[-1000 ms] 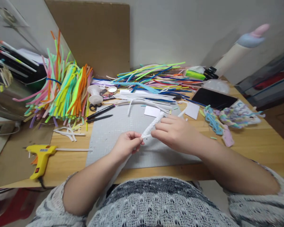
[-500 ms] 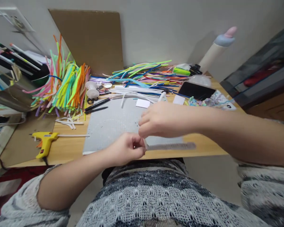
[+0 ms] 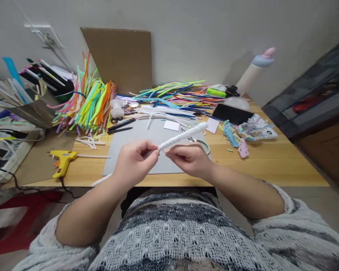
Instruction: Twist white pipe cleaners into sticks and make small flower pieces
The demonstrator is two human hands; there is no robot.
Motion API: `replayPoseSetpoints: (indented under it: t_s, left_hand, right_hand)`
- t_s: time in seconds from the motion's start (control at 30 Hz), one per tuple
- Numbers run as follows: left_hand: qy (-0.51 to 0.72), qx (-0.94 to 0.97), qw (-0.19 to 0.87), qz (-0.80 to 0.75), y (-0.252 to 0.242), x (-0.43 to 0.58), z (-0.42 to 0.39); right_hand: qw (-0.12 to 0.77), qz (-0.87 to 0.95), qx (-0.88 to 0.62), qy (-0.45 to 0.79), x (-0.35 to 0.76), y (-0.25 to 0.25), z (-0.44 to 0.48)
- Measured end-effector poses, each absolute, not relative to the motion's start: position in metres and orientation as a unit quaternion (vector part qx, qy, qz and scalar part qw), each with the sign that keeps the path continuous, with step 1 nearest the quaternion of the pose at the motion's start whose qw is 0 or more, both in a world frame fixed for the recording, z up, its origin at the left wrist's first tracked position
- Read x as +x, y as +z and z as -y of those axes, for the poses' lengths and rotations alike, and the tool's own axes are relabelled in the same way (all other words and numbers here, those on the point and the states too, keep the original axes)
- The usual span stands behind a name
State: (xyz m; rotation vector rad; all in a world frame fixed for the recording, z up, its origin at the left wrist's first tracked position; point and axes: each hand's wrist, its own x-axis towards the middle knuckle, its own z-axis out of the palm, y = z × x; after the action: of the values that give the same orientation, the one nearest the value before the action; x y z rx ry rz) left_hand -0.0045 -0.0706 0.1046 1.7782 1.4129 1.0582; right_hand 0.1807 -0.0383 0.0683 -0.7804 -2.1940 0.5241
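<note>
A white pipe cleaner wound into a tight spiral rod [image 3: 186, 134] slants up to the right above the grey mat [image 3: 141, 131]. My left hand [image 3: 137, 160] is closed, with thumb and forefinger pinching the rod's lower end. Close beside it, the closed fingers of my right hand [image 3: 190, 160] grip at the same lower end, and the rod passes above that hand. What lies inside the curled fingers is hidden. Scissors [image 3: 205, 145] rest on the mat behind my right hand, partly covered by it. A white strip [image 3: 101, 180] shows by my left forearm at the table edge.
A yellow glue gun [image 3: 62, 162] lies on the left near a bundle of coloured pipe cleaners [image 3: 93, 103]. Loose pipe cleaners [image 3: 172, 92] spread along the back. Black pens [image 3: 121, 126], white cards [image 3: 171, 125] and a dark phone [image 3: 231, 113] surround the mat.
My right hand has dropped from above the left one to beside it. The white rod now points up to the right, and the scissors have come into view. The camera view has shifted.
</note>
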Motion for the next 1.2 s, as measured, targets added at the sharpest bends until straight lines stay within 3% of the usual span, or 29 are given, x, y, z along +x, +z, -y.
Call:
replayPoseSetpoints:
  t_s: [0.2,0.43,0.53,0.63,0.73,0.83,0.93,1.03,1.2]
  left_hand:
    - [0.4,0.699,0.263,-0.531,0.097,-0.003,0.06]
    - [0.249,0.833,0.082,-0.487,0.1,-0.002,0.065]
    - [0.184,0.885,0.019,-0.427,0.106,-0.003,0.07]
    - [0.192,0.914,0.064,-0.352,0.114,-0.008,0.076]
    - [0.265,0.901,0.121,-0.323,0.123,-0.012,0.082]
    - [0.325,0.872,0.145,-0.335,0.132,-0.012,0.089]
    - [0.366,0.839,0.177,-0.362,0.134,-0.009,0.093]
    - [0.403,0.795,0.221,-0.396,0.13,-0.007,0.095]
    - [0.44,0.715,0.302,-0.452,0.116,-0.003,0.086]
  right_hand:
    - [0.365,0.885,-0.29,0.008,0.177,0.07,0.052]
    - [0.229,0.932,-0.256,-0.117,0.185,0.11,0.052]
    - [0.176,0.95,-0.256,-0.027,0.188,0.131,0.038]
    - [0.156,0.941,-0.225,0.2,0.189,0.141,0.019]
    - [0.186,0.858,-0.176,0.445,0.187,0.131,0.009]
    - [0.259,0.739,-0.16,0.601,0.182,0.108,0.015]
    - [0.353,0.653,-0.151,0.653,0.176,0.088,0.029]
    - [0.431,0.635,-0.183,0.614,0.17,0.078,0.043]
    - [0.485,0.539,-0.256,0.639,0.159,0.072,0.057]
